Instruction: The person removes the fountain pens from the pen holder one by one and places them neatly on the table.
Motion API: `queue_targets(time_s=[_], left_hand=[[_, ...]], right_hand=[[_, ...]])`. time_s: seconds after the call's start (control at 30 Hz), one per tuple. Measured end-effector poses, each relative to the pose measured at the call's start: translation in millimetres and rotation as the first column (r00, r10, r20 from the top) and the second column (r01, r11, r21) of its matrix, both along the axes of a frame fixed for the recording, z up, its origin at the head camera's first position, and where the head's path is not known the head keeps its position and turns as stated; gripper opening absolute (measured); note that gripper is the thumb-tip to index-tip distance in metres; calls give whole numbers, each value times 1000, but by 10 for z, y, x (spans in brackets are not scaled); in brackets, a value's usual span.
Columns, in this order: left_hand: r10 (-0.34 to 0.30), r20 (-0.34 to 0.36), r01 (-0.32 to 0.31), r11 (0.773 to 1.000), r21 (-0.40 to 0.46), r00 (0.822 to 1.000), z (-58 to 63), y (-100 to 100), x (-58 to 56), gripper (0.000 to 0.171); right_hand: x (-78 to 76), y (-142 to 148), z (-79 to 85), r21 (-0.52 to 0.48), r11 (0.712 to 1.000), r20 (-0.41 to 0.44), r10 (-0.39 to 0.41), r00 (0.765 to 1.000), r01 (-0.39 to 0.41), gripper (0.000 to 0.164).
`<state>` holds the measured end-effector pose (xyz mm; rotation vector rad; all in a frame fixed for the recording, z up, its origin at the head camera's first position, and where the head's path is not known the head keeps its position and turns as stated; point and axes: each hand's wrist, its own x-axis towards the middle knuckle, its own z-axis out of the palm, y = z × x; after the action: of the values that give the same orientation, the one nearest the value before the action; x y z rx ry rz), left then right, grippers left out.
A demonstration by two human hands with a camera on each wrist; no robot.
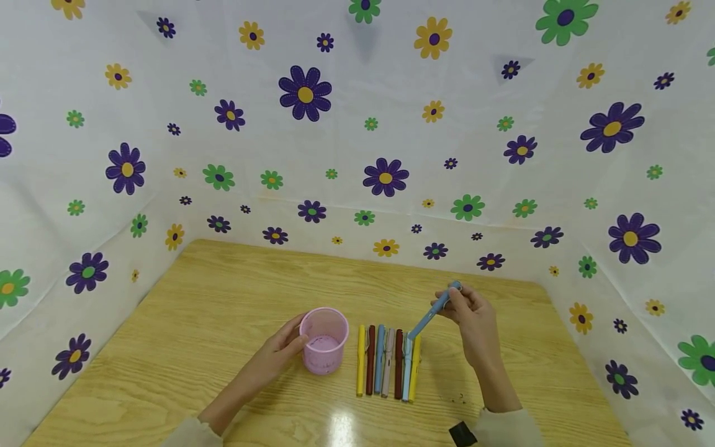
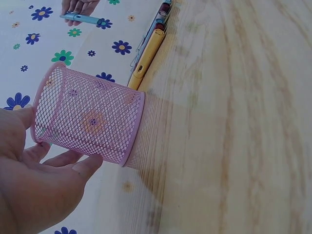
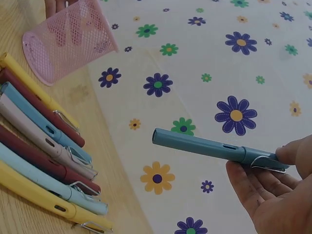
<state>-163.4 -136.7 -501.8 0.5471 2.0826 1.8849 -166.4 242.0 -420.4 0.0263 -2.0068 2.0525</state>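
Observation:
A pink mesh pen cup (image 1: 323, 360) stands upright on the table, its side gripped by my left hand (image 1: 282, 347). The left wrist view shows the thumb at the rim of the cup (image 2: 92, 117) and fingers along its side. My right hand (image 1: 475, 316) pinches a blue pen (image 1: 431, 316) by its clipped cap end, and the barrel slants down to the left. In the right wrist view this pen (image 3: 200, 146) is held in the air. Between the hands lies a row of several capped pens (image 1: 388, 363), yellow, dark red, blue, greyish pink and light blue, side by side.
The wooden table (image 1: 251, 279) has a white flowered cloth (image 1: 346, 143) rising behind it and at both sides. Close to the right sleeve is a small black object (image 1: 462, 433). A few dark specks (image 1: 459, 398) lie on the wood right of the pens.

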Motion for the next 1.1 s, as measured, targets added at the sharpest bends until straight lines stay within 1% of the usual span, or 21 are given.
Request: queue_targets(time_s=[0.27, 0.43, 0.6, 0.8, 0.93, 1.1], left_hand=[[7, -21, -7, 1000, -7, 1000, 7, 13, 19, 61], [8, -20, -8, 1000, -9, 1000, 18, 12, 31, 61], [10, -23, -10, 1000, -8, 1000, 15, 11, 30, 61], [13, 5, -13, 1000, 4, 1000, -2, 11, 17, 59], [4, -10, -4, 1000, 8, 1000, 2, 6, 18, 61], [-8, -23, 8, 1000, 23, 1000, 13, 1, 21, 62]], right_hand=[[93, 174, -14, 50, 999, 31, -16, 999, 15, 39], [128, 237, -50, 65, 998, 48, -18, 999, 15, 38], [149, 293, -99, 99, 995, 81, -21, 996, 13, 36], [172, 333, -136, 132, 991, 136, -27, 990, 9, 38], [187, 351, -161, 159, 987, 154, -30, 988, 5, 41], [190, 371, -213, 182, 983, 185, -45, 982, 11, 39]])
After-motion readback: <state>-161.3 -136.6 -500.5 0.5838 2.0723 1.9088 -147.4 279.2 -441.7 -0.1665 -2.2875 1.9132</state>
